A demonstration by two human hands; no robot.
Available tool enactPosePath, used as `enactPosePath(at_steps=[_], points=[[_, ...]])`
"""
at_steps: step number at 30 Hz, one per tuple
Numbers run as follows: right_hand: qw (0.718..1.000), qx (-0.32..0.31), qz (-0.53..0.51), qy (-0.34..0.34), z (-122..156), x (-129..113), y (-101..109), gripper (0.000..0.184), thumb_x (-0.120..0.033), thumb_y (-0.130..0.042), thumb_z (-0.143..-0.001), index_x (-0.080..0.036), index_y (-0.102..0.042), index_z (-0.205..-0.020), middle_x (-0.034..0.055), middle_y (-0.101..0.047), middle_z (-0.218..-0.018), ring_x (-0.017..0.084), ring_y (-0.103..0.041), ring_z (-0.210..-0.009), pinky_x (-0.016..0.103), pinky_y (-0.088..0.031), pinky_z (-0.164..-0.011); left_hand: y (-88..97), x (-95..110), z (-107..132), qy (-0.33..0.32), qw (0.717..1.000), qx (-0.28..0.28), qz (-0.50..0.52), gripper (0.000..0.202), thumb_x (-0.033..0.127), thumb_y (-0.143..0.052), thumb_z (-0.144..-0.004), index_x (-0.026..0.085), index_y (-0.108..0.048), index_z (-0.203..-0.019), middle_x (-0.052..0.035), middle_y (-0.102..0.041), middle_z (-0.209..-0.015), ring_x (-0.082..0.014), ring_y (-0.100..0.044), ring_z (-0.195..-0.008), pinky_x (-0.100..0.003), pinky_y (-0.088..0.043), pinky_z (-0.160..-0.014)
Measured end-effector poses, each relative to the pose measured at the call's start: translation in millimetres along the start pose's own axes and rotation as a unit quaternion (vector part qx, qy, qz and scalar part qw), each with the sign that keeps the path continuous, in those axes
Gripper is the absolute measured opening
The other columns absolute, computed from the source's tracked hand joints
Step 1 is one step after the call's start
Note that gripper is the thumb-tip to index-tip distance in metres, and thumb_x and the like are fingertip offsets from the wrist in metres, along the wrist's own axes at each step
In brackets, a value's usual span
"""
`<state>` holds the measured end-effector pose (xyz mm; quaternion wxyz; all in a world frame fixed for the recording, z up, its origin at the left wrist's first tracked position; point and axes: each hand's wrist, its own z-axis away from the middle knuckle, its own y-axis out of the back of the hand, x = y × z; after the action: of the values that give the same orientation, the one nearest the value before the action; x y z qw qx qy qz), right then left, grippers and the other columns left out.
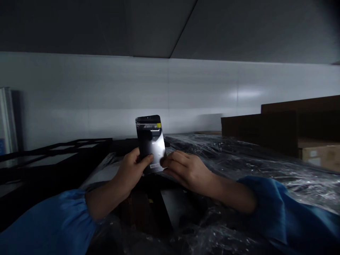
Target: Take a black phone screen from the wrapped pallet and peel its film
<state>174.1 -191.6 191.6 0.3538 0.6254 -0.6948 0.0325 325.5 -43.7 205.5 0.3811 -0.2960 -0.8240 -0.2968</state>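
Note:
Upright in front of me is a phone screen (145, 141), a thin dark glossy panel with rounded top corners. A yellow tab sits near its top right, a small white label near its bottom edge, and light reflects off its face. My left hand (132, 167) grips its lower left side, thumb across the front and the other fingers behind it. At the lower right edge, the bent fingers of my right hand (186, 169) are closed on the panel. Its bottom edge and the right fingertips are partly in shadow.
Crumpled clear plastic wrap (239, 163) spreads over dark goods below and to the right. Cardboard boxes (259, 132) stand on the right. A black frame with rectangular openings (87, 150) lies at left. Behind runs a pale wall (106, 92), under a low dark panel overhead.

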Motion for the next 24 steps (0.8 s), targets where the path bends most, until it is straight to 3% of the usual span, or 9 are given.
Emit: enactPosePath(at_steps=[5, 11, 14, 19, 24], points=[[1.0, -0.016, -0.004, -0.001, -1.2, -1.3, 0.8, 0.017, -0.022, -0.053, -0.099, -0.012, -0.067, -0.102, 0.0091, -0.07, -0.094, 0.019, -0.067, -0.082, 0.032, -0.06, -0.067, 0.6, -3.4, -3.3, -0.025, 0.999, 0.007, -0.038, 0.034, 0.049, -0.064, -0.079, 0.016, -0.06, -0.085, -0.0031, -0.06, -0.082, -0.0183, -0.054, -0.077, -0.031, -0.04, -0.068], [1.0, -0.016, -0.013, 0.003, -1.8, -2.2, -0.9, 0.017, -0.021, -0.052, -0.099, -0.012, -0.067, -0.095, 0.0077, -0.068, -0.089, 0.019, -0.065, -0.077, 0.032, -0.058, -0.064, 0.4, -4.8, -3.9, -0.033, 0.998, 0.008, -0.047, 0.03, 0.046, -0.064, -0.079, 0.017, -0.058, -0.082, -0.0024, -0.059, -0.079, -0.0177, -0.052, -0.074, -0.03, -0.039, -0.065], [1.0, -0.012, -0.022, 0.007, -0.9, -1.6, -2.7, 0.02, -0.019, -0.049, -0.1, -0.013, -0.066, -0.089, 0.0066, -0.067, -0.085, 0.018, -0.063, -0.075, 0.031, -0.057, -0.064, 0.3, -5.2, -3.8, -0.032, 0.998, 0.012, -0.06, 0.032, 0.048, -0.062, -0.08, 0.017, -0.06, -0.086, -0.0036, -0.06, -0.082, -0.0188, -0.053, -0.074, -0.032, -0.039, -0.066], [1.0, 0.0, -0.025, -0.015, 1.5, -0.4, -3.6, 0.015, -0.023, -0.056, -0.098, -0.012, -0.065, -0.101, 0.0079, -0.07, -0.094, 0.019, -0.065, -0.082, 0.031, -0.059, -0.067, 0.3, -2.0, -2.3, -0.02, 0.999, 0.008, -0.045, 0.033, 0.048, -0.063, -0.08, 0.016, -0.059, -0.086, -0.0025, -0.058, -0.081, -0.018, -0.052, -0.076, -0.031, -0.039, -0.067], [1.0, 0.004, -0.018, -0.004, 1.8, -1.6, -1.8, 0.015, -0.021, -0.056, -0.098, -0.012, -0.068, -0.101, 0.0069, -0.071, -0.092, 0.018, -0.063, -0.08, 0.031, -0.057, -0.067, 0.4, 1.2, -0.2, 0.011, 1.0, -0.004, -0.009, 0.038, 0.047, -0.064, -0.078, 0.014, -0.061, -0.097, -0.0071, -0.064, -0.094, -0.0208, -0.057, -0.084, -0.035, -0.043, -0.074]])
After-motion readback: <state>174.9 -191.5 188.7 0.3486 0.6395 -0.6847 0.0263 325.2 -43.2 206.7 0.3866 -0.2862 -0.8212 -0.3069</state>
